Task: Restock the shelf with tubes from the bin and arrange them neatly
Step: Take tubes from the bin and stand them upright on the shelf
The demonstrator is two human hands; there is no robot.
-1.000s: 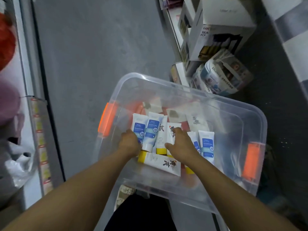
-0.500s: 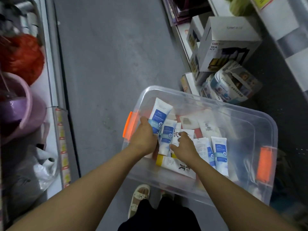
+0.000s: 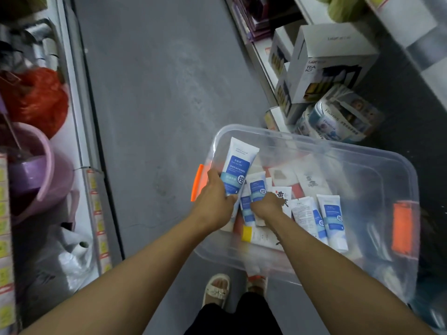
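Observation:
A clear plastic bin (image 3: 312, 143) with orange latches stands on the floor and holds several white tubes with blue labels and some with yellow caps. My left hand (image 3: 215, 201) grips a white and blue tube (image 3: 238, 165) by its lower end, lifted upright above the bin's left side. My right hand (image 3: 266, 207) is curled round a second blue-labelled tube (image 3: 257, 189) just beside it. Two more blue tubes (image 3: 332, 218) lie flat to the right. A yellow-capped tube (image 3: 254, 234) lies under my right wrist.
A shelf (image 3: 79, 131) on the left carries a purple bucket (image 3: 36, 170), a red mesh bundle (image 3: 36, 97) and plastic bags. Tea pot boxes (image 3: 331, 59) and wrapped packs (image 3: 338, 119) sit on the right. Grey floor (image 3: 157, 93) runs down the aisle; my sandalled feet (image 3: 216, 290) are below.
My left hand has raised its tube higher out of the bin. My right hand has shifted left and closed round a neighbouring blue tube. The view has tilted up the aisle.

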